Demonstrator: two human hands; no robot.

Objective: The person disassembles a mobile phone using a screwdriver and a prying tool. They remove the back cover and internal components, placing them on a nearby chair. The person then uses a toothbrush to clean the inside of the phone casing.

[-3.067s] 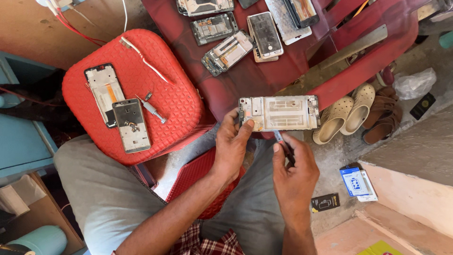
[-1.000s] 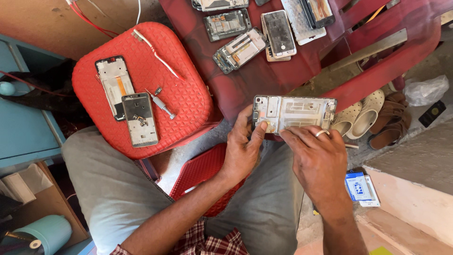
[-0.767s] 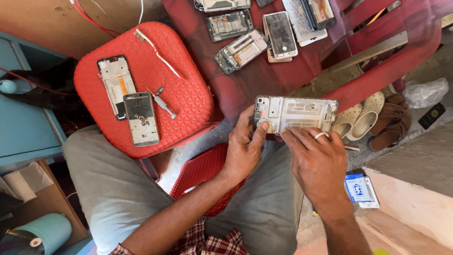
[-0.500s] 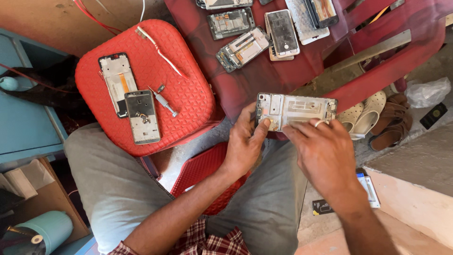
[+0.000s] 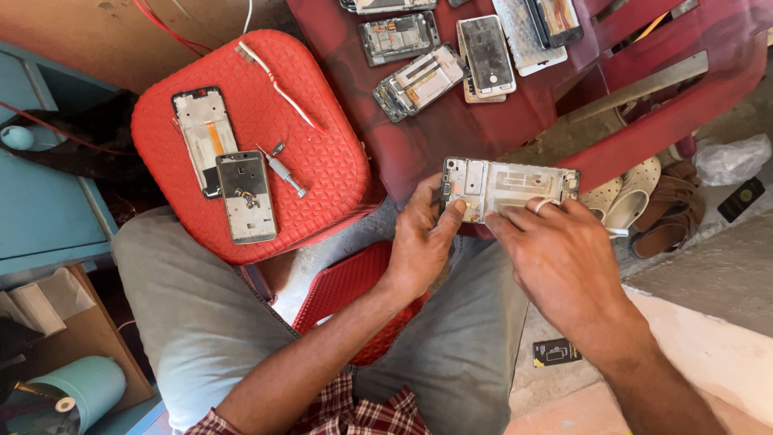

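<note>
My left hand grips the left end of an opened phone frame, silver-white with its insides showing, thumb pressed on its face. My right hand covers the frame's lower right part, fingers curled onto it, a ring on one finger. The frame is held level above my knees, in front of a dark red plastic table. Whether the right hand still holds a tool is hidden.
A red stool at left carries two phone parts, a small screwdriver and a white cable. Several dismantled phones lie on the table. Sandals sit on the ground at right, a blue cabinet at left.
The right hand, first holding a dark tool below the frame, moved up onto the frame's face. Both hands and the frame shifted slightly right.
</note>
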